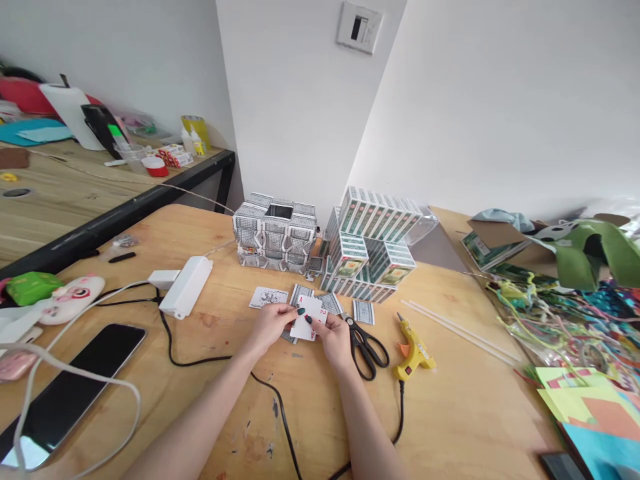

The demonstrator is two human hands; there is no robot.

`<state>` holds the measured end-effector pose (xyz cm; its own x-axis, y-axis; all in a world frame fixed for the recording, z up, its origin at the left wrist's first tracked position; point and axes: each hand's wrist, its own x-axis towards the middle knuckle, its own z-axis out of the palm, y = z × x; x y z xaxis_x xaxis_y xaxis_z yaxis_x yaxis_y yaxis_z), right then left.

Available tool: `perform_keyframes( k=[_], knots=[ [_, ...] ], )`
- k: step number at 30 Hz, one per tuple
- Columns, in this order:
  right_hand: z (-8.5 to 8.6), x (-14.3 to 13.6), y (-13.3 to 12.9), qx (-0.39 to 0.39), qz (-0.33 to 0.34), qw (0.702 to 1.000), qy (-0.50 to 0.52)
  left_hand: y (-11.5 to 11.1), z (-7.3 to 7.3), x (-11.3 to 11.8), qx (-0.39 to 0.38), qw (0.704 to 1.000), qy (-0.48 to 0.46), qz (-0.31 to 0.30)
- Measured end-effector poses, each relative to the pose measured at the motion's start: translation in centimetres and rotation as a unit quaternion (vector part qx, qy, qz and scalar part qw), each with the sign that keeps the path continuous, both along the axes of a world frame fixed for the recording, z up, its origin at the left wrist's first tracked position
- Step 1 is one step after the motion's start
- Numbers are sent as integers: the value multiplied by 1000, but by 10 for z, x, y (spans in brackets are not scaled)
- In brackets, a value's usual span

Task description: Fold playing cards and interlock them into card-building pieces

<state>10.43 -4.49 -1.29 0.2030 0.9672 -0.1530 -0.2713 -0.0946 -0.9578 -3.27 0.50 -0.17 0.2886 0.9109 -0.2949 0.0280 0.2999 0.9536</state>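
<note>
Both hands meet over the wooden table (200, 413), pinching white playing cards (311, 328) that show an ace and a two. My left hand (275, 323) grips their left edge between thumb and finger. On the right side, the thumb of my right hand (334, 337) presses on the card faces. More cards lie around and partly under the hands, among them a patterned one (363, 312) and a joker-like one (269, 297). Black-handled scissors (369, 347) rest beside my right hand. Behind stands a structure of folded cards (275, 233).
Stacked card boxes (377, 213) stand behind on the right. A yellow glue gun (413, 350) and clear sticks (463, 333) lie right. At left are a white power block (187, 287), a phone (75, 393) and cables. Craft materials (565, 313) cover the far right.
</note>
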Motion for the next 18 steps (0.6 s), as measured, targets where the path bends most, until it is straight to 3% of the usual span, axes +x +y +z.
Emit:
perform_keyframes(
  k=[5, 10, 14, 18],
  knots=[
    [2, -3, 0, 1, 9, 1000, 11, -4, -6, 4, 110, 990, 80, 32],
    [1, -6, 0, 2, 8, 1000, -5, -11, -9, 10, 216, 957, 180, 69],
    [1, -7, 0, 4, -7, 1000, 1, -14, -8, 13, 253, 943, 203, 77],
    [2, -5, 0, -3, -14, 1000, 16, -14, -4, 14, 235, 953, 173, 78]
  ],
)
